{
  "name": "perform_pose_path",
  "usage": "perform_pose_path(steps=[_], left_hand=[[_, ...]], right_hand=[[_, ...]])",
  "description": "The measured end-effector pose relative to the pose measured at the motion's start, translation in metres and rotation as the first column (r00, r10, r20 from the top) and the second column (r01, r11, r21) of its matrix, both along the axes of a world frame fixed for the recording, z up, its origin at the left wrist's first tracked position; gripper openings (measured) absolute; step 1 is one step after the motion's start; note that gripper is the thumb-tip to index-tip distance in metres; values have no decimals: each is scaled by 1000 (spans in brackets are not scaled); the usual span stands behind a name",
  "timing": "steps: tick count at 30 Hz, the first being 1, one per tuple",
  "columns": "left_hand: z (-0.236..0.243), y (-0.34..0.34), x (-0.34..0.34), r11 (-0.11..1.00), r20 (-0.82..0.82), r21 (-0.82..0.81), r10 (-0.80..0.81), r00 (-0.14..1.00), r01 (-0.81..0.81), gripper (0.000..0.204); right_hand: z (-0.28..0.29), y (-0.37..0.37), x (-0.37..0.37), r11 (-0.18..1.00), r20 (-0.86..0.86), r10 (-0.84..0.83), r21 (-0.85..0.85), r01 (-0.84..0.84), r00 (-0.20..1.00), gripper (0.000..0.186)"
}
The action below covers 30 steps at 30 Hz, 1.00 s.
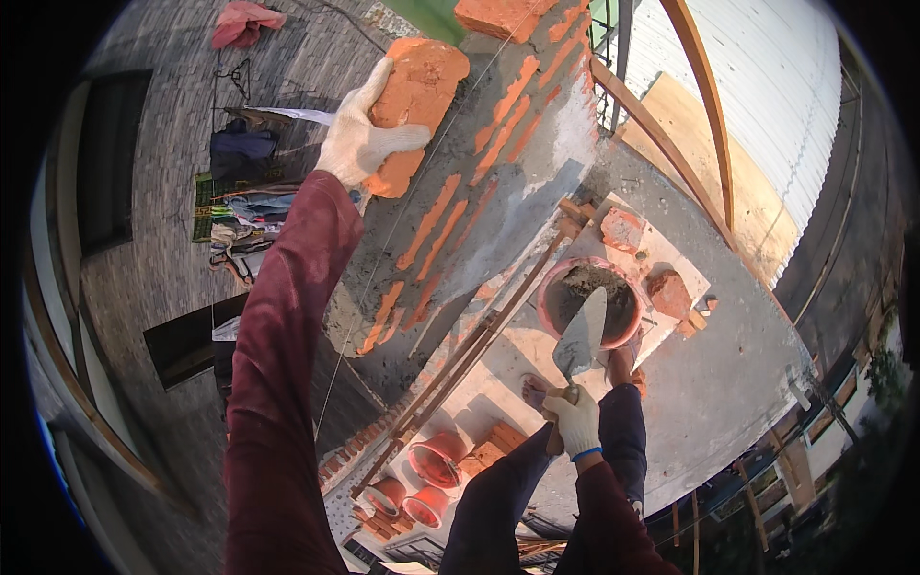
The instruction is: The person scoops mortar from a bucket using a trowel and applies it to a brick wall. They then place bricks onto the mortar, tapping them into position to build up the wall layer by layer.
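My left hand (364,144), in a white work glove, grips an orange brick (422,81) at the top of the wall. The thumb lies across the brick's face. Under and beside it runs the brick wall (470,182), with grey mortar on top and orange brick edges showing. In my right hand (577,422), also gloved, is the handle of a trowel (583,335). Its pointed blade, smeared grey, reaches over the rim of a round pink bucket (549,305). Wet mortar (596,283) lies in the bucket.
A taut string (391,235) runs along the wall. Broken bricks (669,293) lie beside the bucket on a board. Lower down stand several red buckets (436,458) and stacked bricks (498,446). My legs are below; clothes (251,206) hang at left; a corrugated roof (776,77) lies at right.
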State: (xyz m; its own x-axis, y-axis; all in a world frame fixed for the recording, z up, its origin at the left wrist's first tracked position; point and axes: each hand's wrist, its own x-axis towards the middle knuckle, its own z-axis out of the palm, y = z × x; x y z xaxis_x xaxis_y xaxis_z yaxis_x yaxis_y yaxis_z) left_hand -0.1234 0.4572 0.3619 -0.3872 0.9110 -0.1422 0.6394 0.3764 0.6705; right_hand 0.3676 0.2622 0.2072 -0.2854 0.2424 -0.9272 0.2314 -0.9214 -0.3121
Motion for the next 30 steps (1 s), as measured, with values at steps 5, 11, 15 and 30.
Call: perform_pose_path(steps=[5, 11, 15, 30], left_hand=[[-4, 14, 7, 999, -58, -43, -29, 998, 27, 115], [-14, 27, 8, 1000, -88, -17, 0, 996, -1, 119], [-18, 25, 13, 999, -149, -50, -4, 989, -3, 117], [-25, 31, 18, 993, -359, -120, -48, 932, 5, 125]], right_hand=[[17, 9, -9, 995, 24, 95, 25, -96, 995, 35], [10, 4, -8, 1000, -2, 27, -16, -27, 1000, 37], [16, 6, -13, 999, 7, 42, -17, -42, 999, 35], [23, 7, -24, 986, -4, 82, -142, -82, 997, 29]])
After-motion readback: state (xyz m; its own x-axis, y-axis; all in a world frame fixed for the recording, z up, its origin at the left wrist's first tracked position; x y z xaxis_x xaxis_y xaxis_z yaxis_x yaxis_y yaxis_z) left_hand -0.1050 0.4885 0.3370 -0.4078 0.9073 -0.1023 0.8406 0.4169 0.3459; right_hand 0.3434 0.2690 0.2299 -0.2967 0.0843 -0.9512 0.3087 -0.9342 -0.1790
